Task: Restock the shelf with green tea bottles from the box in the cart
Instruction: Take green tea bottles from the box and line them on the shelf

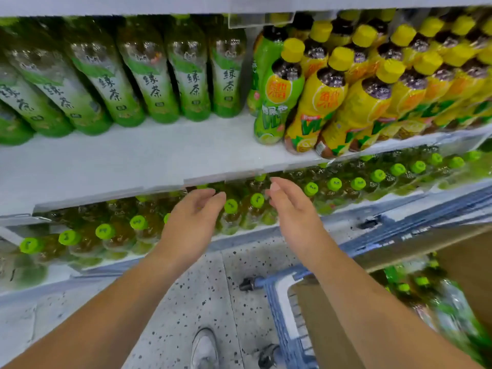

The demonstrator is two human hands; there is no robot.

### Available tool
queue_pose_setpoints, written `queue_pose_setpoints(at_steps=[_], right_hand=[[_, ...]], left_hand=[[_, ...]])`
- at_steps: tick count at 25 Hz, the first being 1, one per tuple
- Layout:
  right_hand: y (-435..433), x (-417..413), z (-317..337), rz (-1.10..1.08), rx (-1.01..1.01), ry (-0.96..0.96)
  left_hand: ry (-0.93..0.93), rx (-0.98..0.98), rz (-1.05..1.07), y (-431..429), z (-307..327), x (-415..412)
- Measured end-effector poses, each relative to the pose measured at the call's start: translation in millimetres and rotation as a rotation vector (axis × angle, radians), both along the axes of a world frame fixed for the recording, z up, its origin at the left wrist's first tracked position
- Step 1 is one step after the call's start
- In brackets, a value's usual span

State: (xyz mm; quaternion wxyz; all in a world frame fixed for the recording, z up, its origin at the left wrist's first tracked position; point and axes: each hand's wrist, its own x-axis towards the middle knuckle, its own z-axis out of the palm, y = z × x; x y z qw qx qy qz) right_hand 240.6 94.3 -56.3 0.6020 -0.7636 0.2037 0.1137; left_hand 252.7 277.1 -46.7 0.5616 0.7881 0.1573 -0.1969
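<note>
Starting near right: finding green tea bottles (415, 288) packed in the cardboard box (330, 323) inside the blue cart (277, 302), blurred, green caps just showing. Judging them full and so fairly heavy, stiff at the shoulder, slick along the film label, probably giving a little under a squeeze. Favouring a wrap around the waist or just below the cap.

Moving farther, mid-scene: holding the left hand (191, 217) and right hand (290, 206) apart, palms facing, fingers loosely extended and grasping nothing, hovering before the green-capped row (138, 222) on the lower shelf.

Looking farthest: noting the upper shelf (133, 155) carrying a labelled green tea row (159, 83) set back at far left, and yellow-capped bottles (346, 102) crowding far right.
</note>
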Motion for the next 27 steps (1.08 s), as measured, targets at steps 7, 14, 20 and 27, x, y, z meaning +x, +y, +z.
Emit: queue_pose_setpoints(at_steps=[7,14,20,27], right_hand=[[-64.3,-108.0,47.5,-0.039,-0.019,0.038],[-156.1,-207.3,39.2,-0.131,-0.066,0.110],[-237.0,-268.3,11.0,-0.099,-0.189,0.276],[-284.6,-287.9,-51.8,0.036,-0.279,0.510]], left_hand=[[0.077,-0.072,-0.033,-79.2,34.9,-108.4],[0.122,-0.184,-0.025,-182.4,51.8,-191.3],[0.260,-0.102,-0.108,-265.3,12.5,-229.0],[0.546,0.205,-0.195,-319.3,-70.5,-247.1]])
